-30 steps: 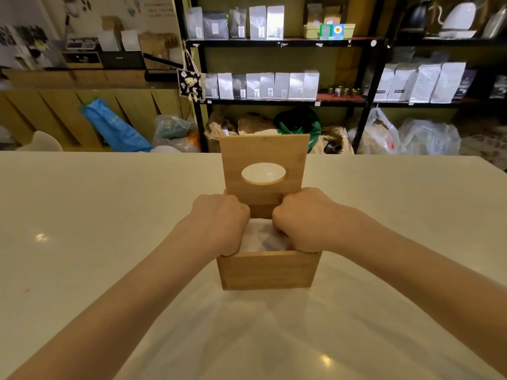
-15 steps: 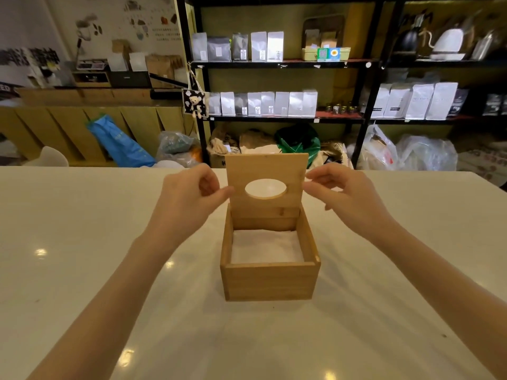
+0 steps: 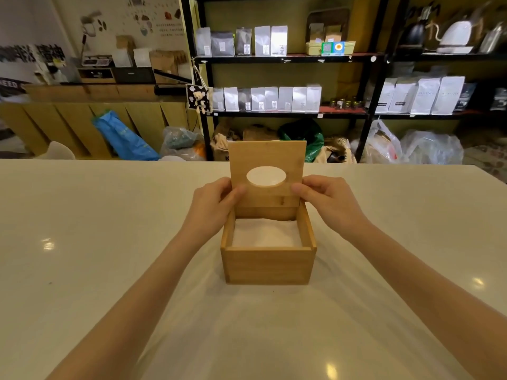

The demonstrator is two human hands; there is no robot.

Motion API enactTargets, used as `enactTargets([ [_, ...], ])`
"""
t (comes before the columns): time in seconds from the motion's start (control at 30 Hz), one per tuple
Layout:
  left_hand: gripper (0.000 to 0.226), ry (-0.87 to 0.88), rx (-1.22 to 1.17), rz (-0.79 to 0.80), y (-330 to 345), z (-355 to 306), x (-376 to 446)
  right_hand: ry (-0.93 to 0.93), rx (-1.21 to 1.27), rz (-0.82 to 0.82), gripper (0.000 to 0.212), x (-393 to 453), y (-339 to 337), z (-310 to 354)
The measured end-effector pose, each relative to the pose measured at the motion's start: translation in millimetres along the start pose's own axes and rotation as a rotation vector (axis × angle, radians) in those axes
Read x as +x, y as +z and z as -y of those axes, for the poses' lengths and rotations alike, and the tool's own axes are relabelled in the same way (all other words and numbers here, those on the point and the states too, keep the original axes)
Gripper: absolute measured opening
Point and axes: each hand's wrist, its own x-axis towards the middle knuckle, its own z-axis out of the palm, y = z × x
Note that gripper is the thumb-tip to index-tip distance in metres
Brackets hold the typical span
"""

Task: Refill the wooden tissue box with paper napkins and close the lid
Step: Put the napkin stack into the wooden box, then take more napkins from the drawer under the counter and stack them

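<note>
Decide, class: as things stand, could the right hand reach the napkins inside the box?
Probably yes: the lid stands upright, leaving the napkins uncovered, though the right hand now pinches the lid's edge.

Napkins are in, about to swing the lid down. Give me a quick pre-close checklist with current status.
1. Napkins sit below the rim of the wooden box: ok, the white stack lies flat inside.
2. Lid up and free to swing: ok, it stands upright at the back edge.
3. Left hand has the lid's left edge: ok, thumb and fingers pinch it.
4. Right hand has the lid's right edge: ok, pinching likewise.
5. Nothing lying across the front rim: ok.
6. Hinge condition at the back: cannot tell, it is hidden behind the lid.
7. Box steady on the table: ok, it sits flat.
</note>
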Motion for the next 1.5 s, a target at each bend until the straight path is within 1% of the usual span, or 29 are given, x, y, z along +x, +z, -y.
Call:
enactTargets([
  [0.1,0.031,-0.052,-0.023,0.027,-0.1,-2.7,1.9,0.023,0.026,0.007,0.022,0.5,2.0,-0.5],
  [0.27,0.033,-0.117,-0.055,0.048,-0.9,-7.7,0.9,0.029,0.031,-0.031,0.024,0.2,7.3,-3.8],
  [0.43,0.034,-0.155,-0.089,0.009,-1.6,-14.0,-4.1,0.052,0.031,-0.092,0.027,-4.9,12.0,-2.3],
  [0.5,0.040,-0.173,-0.098,0.006,-1.1,-17.8,-8.5,0.083,0.039,-0.057,0.034,-9.0,10.8,-1.9],
  [0.57,0.051,-0.179,-0.107,-0.014,-2.9,-22.2,-14.6,0.096,-0.008,-0.045,0.047,-15.8,7.9,-0.4],
  [0.63,0.059,-0.132,-0.048,-0.115,-6.9,-28.6,-26.7,0.052,-0.078,-0.094,0.054,-28.1,3.1,4.9],
  [0.67,0.060,-0.080,-0.024,-0.184,-8.7,-32.3,-36.1,0.019,-0.105,-0.125,0.055,-36.8,0.3,8.8],
  [0.73,0.056,0.052,-0.031,-0.309,-11.6,-42.1,-59.5,-0.042,-0.158,-0.150,0.054,-57.5,-5.0,19.2],
  [0.8,0.050,0.161,-0.046,-0.344,-14.9,-52.0,-85.1,-0.075,-0.178,-0.126,0.054,-82.1,-8.3,33.7],
  [0.9,0.044,0.253,-0.016,-0.268,-20.8,-58.7,-127.0,-0.094,-0.135,-0.058,0.052,-129.3,-8.2,60.3],
  [0.97,0.046,0.285,0.000,-0.198,-24.4,-57.6,-158.6,-0.083,-0.118,-0.029,0.052,-165.2,-5.1,74.3],
  [1.1,0.059,0.297,-0.027,-0.030,-34.8,-50.3,-230.5,-0.086,-0.128,-0.056,0.056,-241.6,5.8,84.5],
  [1.23,0.056,0.303,-0.040,0.052,-39.6,-48.2,-294.1,-0.099,-0.157,-0.074,0.059,-308.0,18.5,83.0],
  [1.37,0.046,0.332,-0.031,0.063,-36.1,-41.6,-344.6,-0.122,-0.254,-0.078,0.055,-362.6,31.0,77.9],
  [1.5,0.035,0.431,0.255,-0.087,-24.7,-15.0,-383.4,-0.193,-0.447,-0.112,0.049,-404.1,43.0,53.5],
])
